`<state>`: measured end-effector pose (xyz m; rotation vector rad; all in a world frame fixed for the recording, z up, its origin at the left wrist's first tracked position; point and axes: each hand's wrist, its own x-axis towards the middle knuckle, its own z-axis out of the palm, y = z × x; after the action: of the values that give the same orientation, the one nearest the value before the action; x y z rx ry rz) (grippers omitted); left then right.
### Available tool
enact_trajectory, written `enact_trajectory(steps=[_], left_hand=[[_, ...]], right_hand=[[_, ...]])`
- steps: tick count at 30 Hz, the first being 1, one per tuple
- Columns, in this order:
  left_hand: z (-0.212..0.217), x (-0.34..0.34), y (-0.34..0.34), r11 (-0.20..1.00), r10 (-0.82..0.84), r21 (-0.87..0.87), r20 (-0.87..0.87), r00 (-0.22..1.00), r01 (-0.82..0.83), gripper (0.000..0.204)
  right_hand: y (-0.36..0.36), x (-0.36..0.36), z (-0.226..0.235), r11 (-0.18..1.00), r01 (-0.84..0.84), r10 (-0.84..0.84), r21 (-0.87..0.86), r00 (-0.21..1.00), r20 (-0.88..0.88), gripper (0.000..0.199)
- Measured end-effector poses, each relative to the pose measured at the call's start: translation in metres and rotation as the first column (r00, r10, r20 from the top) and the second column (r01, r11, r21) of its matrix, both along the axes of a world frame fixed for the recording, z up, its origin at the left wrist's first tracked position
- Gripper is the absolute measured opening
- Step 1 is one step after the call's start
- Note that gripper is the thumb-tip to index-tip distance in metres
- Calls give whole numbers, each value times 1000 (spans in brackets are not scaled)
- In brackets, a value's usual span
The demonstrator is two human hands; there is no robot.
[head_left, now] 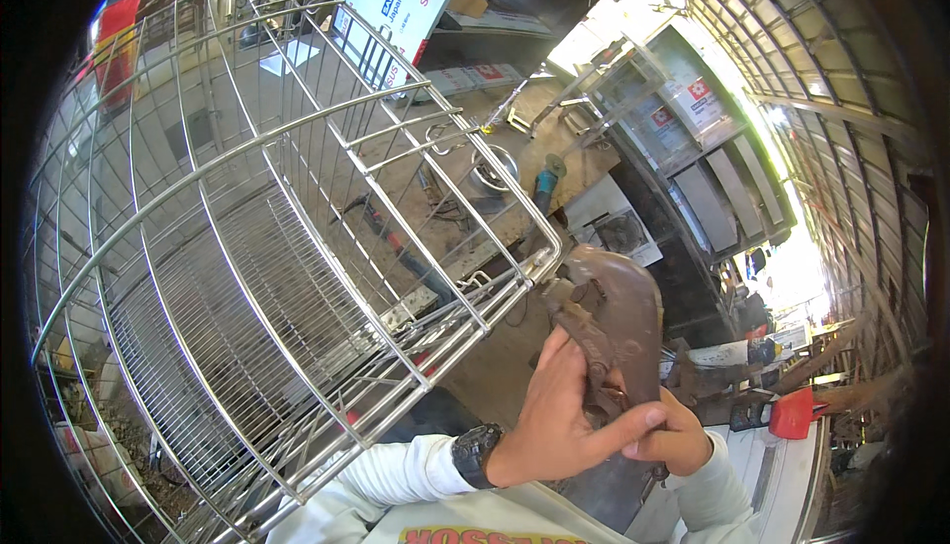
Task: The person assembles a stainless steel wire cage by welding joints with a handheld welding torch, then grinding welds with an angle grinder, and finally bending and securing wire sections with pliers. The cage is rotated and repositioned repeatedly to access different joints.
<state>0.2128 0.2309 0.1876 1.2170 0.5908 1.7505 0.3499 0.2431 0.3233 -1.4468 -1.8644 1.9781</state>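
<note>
Okay, brown shell (638, 321) held beside cage (262, 139) corner

Shell right of centre in frame, long axis roughly up-down; cage to its left. Left hand (562, 415) below, nearer the cage, fingers closed on shell's left side. Right hand (680, 437) curled at lower end, apparently gripping too.

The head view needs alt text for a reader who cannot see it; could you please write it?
A person's left hand and right hand hold a brown, rounded object beside a large metal wire cage. A black watch is on the left wrist; a teal tool sits beyond.
</note>
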Motion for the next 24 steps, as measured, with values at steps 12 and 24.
enact_trajectory(steps=[12,24], left_hand=[[13,19,-16,985,-117,-28,628,769,173,69],[18,18,-12,974,-182,19,662,727,227,67]], right_hand=[[-7,-11,-3,997,-29,28,68,999,18,84],[-1,-21,21,995,-40,19,90,976,215,67]])
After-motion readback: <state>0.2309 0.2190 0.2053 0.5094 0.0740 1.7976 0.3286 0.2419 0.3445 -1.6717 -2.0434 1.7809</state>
